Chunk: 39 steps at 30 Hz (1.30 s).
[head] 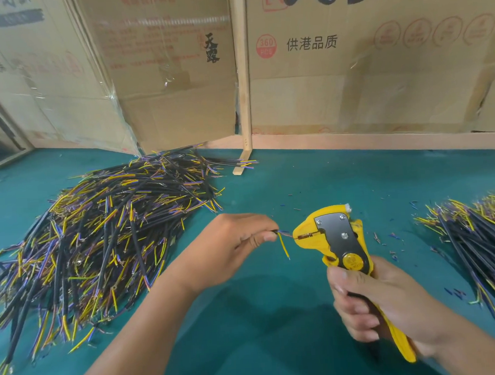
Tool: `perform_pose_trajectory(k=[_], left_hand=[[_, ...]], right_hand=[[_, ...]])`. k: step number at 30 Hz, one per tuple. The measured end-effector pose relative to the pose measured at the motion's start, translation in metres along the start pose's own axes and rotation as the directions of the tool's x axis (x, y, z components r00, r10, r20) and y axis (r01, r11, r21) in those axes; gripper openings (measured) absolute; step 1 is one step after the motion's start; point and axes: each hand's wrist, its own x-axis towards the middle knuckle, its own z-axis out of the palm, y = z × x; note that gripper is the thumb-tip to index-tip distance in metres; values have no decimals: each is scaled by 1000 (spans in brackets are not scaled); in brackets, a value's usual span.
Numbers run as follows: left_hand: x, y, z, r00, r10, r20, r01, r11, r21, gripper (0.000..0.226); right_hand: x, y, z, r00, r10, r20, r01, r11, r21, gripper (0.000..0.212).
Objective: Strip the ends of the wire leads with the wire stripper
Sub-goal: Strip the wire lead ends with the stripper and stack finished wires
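- Progress looking mid-batch: big heap of leads (pixel 99 240) is lying on the green desk (pixel 312 183) at left, smaller bundle (pixel 475 231) at the right edge. Which pile is finished I can't tell; bare copper is showing on some ends in the left heap.
- Left hand (pixel 230 255) is pinching one black lead (pixel 275 232) between thumb and fingers, holding its end just left of the tool's jaws.
- Thin purple core is running from that lead into the jaws; yellow core (pixel 284 247) is hanging loose below, not in the tool.
- Right hand (pixel 372 301) is gripping the handles of the yellow wire stripper (pixel 336 240), fingers curled round them, nose pointing left.
- Insulation offcuts (pixel 388 236) are lying scattered on the desk between tool and right bundle, so plenty of strips look done already.
- Judging this lead as being partway: yellow core probably left to strip.
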Motion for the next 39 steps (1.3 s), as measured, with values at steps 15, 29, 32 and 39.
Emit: perform_pose_trajectory(k=[15,29,32,39], left_hand=[[1,3,-6,999,11,-30,-10,1000,15,25],[-3,3,-4,990,-104,-95,98,993,-64,29],[-1,7,-2,986,-116,-122,103,989,-104,32],[-1,11,-1,969,-220,-109,168,919,-357,16]], right_hand=[[-2,-7,-5,995,1,95,-16,988,154,42],[7,1,-10,972,-22,234,-44,961,273,32],[7,-1,-16,987,10,163,-65,939,339,34],[12,-1,-17,999,-23,-32,30,964,264,37]])
